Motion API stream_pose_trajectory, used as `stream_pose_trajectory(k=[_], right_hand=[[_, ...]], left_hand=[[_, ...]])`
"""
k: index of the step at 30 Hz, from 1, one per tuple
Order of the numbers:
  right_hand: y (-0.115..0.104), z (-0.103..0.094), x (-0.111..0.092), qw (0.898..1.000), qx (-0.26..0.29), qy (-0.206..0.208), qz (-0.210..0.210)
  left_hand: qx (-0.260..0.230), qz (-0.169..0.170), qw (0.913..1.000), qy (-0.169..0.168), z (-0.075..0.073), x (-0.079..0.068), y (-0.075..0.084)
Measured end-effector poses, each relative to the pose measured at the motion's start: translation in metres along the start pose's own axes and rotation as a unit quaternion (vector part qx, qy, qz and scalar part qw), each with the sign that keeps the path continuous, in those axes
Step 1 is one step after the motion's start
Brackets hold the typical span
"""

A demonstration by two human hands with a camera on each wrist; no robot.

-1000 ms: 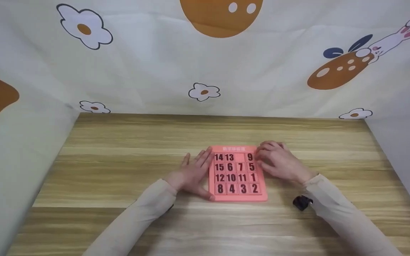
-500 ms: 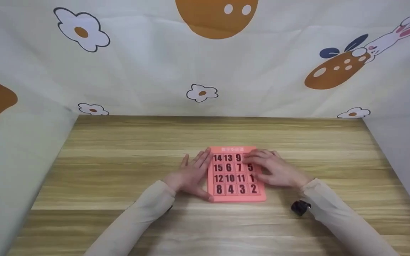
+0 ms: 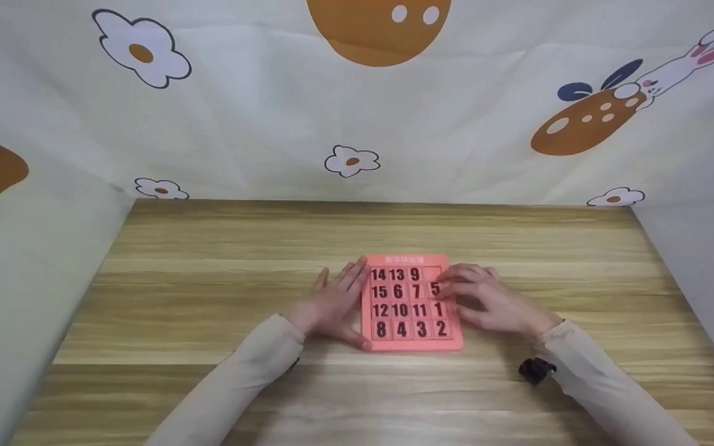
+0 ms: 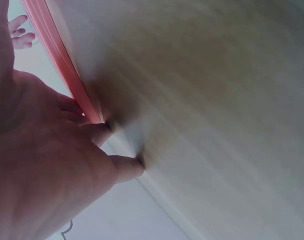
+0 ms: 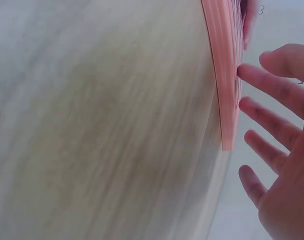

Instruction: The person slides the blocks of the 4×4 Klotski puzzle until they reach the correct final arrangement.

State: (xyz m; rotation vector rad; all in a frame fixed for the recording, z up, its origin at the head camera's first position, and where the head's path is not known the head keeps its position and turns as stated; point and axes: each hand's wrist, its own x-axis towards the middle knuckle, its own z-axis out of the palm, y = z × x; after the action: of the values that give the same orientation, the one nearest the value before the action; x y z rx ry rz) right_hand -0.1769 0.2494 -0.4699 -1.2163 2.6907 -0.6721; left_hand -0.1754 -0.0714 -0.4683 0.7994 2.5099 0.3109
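A pink sliding number puzzle (image 3: 411, 345) lies flat on the wooden table, its numbered tiles in a square frame. The gap is in the top right corner, beside tile 9 (image 3: 415, 274). Tile 5 (image 3: 435, 288) sits slightly higher than tile 7 in its row. My left hand (image 3: 332, 306) lies along the puzzle's left edge, fingers straight, thumb at the lower left corner. My right hand (image 3: 493, 300) reaches over the right edge, a fingertip at tile 5. In the right wrist view its fingers (image 5: 272, 120) are spread, with the index fingertip at the puzzle's top.
The wooden table (image 3: 208, 260) extends around the puzzle. A pale cloth wall (image 3: 258, 124) with printed flowers and orange shapes stands behind it, and further pale walls flank both sides. A small black object (image 3: 537, 370) hangs at the right sleeve.
Tile 9 has slid left into the former gap, leaving the top right cell bare. My right hand then drew back right, and tile 5 shifted slightly upward. The left hand stays in place.
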Motion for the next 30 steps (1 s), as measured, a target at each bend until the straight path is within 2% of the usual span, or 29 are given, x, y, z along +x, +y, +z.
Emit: stream_pose_trajectory(k=[6, 12, 15, 21, 25, 27, 30], right_hand=[[0.000, -0.001, 0.003, 0.999, -0.031, 0.012, 0.034], [0.001, 0.000, -0.001, 0.998, -0.047, -0.009, 0.052], [0.002, 0.000, -0.006, 0.999, -0.035, -0.004, 0.033], [-0.001, 0.000, -0.015, 0.999, 0.009, 0.015, -0.037], [-0.005, 0.001, -0.018, 0.997, 0.021, 0.009, -0.069], [-0.006, 0.002, -0.018, 0.997, 0.022, 0.005, -0.075], [-0.008, 0.003, -0.017, 0.998, 0.018, 0.007, -0.063]], left_hand=[[-0.007, 0.008, 0.9999, 0.007, 0.001, 0.000, -0.001], [-0.015, 0.011, 0.9998, 0.007, 0.000, -0.001, -0.001], [-0.015, 0.015, 0.9997, 0.008, 0.000, -0.002, -0.001], [-0.022, 0.017, 0.9996, 0.009, 0.000, -0.002, -0.002], [-0.021, 0.015, 0.9996, 0.009, -0.001, -0.002, -0.002], [-0.022, 0.014, 0.9996, 0.007, -0.001, -0.002, -0.002], [-0.026, 0.013, 0.9996, 0.003, 0.000, -0.002, -0.002]])
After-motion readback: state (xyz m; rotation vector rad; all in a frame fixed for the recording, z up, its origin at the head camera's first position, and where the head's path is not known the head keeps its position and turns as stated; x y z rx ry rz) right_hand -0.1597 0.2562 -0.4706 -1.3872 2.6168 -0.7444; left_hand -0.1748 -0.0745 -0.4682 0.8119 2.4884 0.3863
